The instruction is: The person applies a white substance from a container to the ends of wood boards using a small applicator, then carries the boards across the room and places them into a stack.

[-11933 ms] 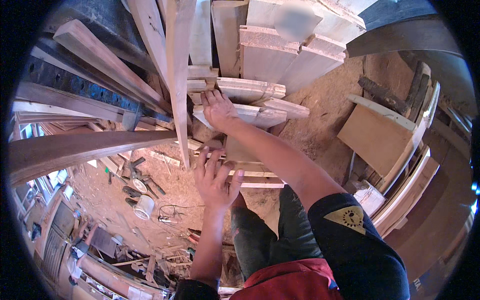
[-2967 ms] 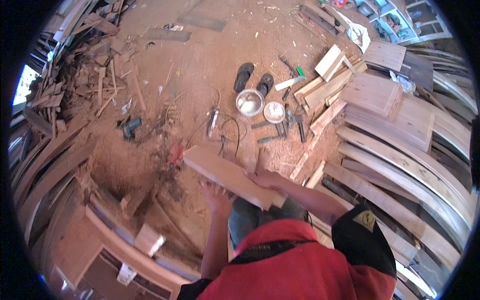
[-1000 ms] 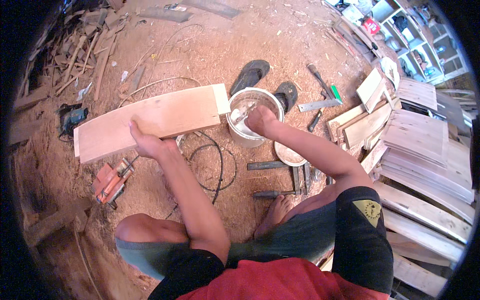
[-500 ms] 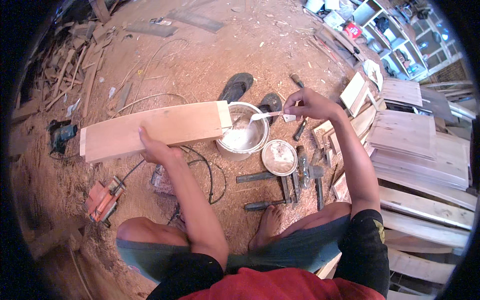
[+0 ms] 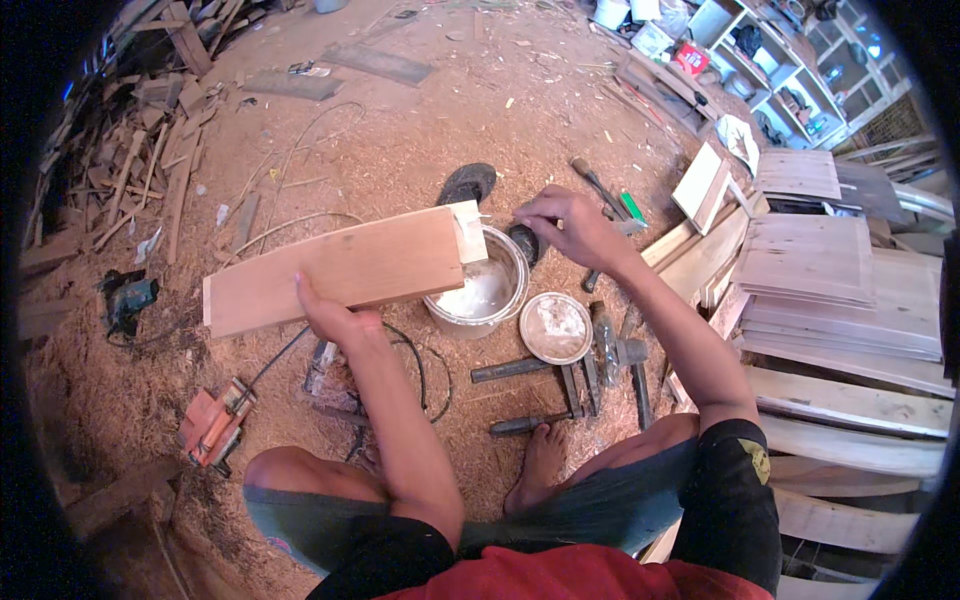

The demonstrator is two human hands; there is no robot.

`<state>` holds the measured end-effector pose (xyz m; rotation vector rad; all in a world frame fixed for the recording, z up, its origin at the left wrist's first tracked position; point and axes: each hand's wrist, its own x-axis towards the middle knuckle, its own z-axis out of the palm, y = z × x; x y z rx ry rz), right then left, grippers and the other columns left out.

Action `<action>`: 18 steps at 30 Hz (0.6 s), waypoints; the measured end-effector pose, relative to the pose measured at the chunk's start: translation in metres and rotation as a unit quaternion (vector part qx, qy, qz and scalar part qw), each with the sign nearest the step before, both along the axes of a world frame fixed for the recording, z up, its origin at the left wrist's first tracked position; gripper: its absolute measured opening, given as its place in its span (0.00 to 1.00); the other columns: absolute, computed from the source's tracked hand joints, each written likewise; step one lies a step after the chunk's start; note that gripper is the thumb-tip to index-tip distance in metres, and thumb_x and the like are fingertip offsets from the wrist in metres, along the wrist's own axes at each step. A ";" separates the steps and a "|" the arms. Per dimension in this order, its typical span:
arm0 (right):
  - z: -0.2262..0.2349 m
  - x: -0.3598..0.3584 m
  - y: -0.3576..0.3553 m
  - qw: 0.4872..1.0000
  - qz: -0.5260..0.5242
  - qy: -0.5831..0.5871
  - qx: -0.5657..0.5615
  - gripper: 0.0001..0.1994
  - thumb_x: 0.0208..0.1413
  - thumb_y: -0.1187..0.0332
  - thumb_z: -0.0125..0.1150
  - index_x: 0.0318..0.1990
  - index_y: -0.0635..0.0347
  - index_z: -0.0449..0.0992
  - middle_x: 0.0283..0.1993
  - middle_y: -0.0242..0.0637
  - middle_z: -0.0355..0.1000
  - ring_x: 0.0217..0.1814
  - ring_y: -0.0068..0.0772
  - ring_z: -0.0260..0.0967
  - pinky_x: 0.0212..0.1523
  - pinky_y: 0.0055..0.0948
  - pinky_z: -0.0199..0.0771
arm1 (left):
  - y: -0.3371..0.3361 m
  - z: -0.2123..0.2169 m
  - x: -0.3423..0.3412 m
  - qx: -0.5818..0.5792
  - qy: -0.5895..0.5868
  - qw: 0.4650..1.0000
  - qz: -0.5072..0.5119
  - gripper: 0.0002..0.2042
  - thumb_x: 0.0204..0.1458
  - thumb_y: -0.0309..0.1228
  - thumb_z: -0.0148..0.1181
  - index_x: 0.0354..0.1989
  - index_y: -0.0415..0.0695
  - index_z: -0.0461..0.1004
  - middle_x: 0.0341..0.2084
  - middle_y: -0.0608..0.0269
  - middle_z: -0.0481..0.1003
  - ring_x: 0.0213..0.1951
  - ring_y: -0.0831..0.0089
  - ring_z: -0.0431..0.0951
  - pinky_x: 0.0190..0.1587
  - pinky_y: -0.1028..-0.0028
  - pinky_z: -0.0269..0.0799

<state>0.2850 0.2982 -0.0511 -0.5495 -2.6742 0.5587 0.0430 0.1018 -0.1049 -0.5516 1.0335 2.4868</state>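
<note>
My left hand (image 5: 335,318) grips a long pale wooden board (image 5: 345,262) from its near edge, thumb on the upper face. The board lies slantwise in front of me, its stepped, narrower right end over a white bucket (image 5: 478,328) with white paste (image 5: 480,296) inside. My right hand (image 5: 572,222) is pinched beside that end on a thin stick (image 5: 497,216), whose tip is at the board's end; the fingers hide part of it. Next to the bucket lies a round lid (image 5: 556,328) smeared with white.
Near my feet are a hammer (image 5: 632,352) and a clamp (image 5: 530,424). An orange power tool (image 5: 212,425) sits at left, with a cord. A green-handled tool (image 5: 631,207) and dark sandals (image 5: 468,184) lie beyond the bucket. Stacked boards (image 5: 810,265) line the right; scrap wood (image 5: 125,170) lies far left.
My right hand has moved left, bringing the paste-coated stick from over the bucket to the board's end. The board has shifted right, its end now farther across the bucket.
</note>
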 end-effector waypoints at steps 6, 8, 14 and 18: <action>-0.009 -0.017 -0.034 0.987 -0.063 0.081 0.126 0.11 0.53 0.74 0.64 0.44 0.56 0.83 0.39 0.40 0.75 0.38 0.43 0.76 0.37 0.37 0.77 | -0.005 0.008 0.001 -0.004 -0.018 1.000 -0.018 0.26 0.57 0.50 0.53 0.61 0.50 0.66 0.57 0.61 0.72 0.58 0.58 0.73 0.58 0.46 0.68; -0.009 -0.020 -0.040 0.982 -0.058 0.090 0.158 0.11 0.52 0.73 0.64 0.44 0.55 0.83 0.39 0.39 0.75 0.36 0.42 0.76 0.35 0.38 0.78 | -0.006 0.003 -0.005 -0.003 -0.015 1.000 -0.014 0.26 0.57 0.50 0.52 0.61 0.51 0.66 0.57 0.61 0.72 0.58 0.58 0.73 0.58 0.46 0.68; -0.007 -0.024 -0.055 0.980 -0.054 0.023 0.192 0.13 0.54 0.69 0.61 0.47 0.51 0.81 0.38 0.36 0.72 0.38 0.39 0.76 0.33 0.37 0.78 | -0.013 -0.007 -0.011 0.017 0.005 1.000 -0.007 0.28 0.58 0.53 0.53 0.63 0.52 0.64 0.58 0.59 0.71 0.59 0.56 0.72 0.56 0.43 0.69; 0.001 -0.023 -0.059 0.981 -0.016 0.010 0.192 0.13 0.53 0.70 0.62 0.47 0.50 0.81 0.36 0.35 0.71 0.37 0.38 0.75 0.32 0.36 0.77 | -0.019 -0.013 -0.019 0.048 0.006 0.999 0.001 0.28 0.58 0.52 0.52 0.63 0.51 0.64 0.58 0.58 0.71 0.59 0.54 0.72 0.57 0.41 0.68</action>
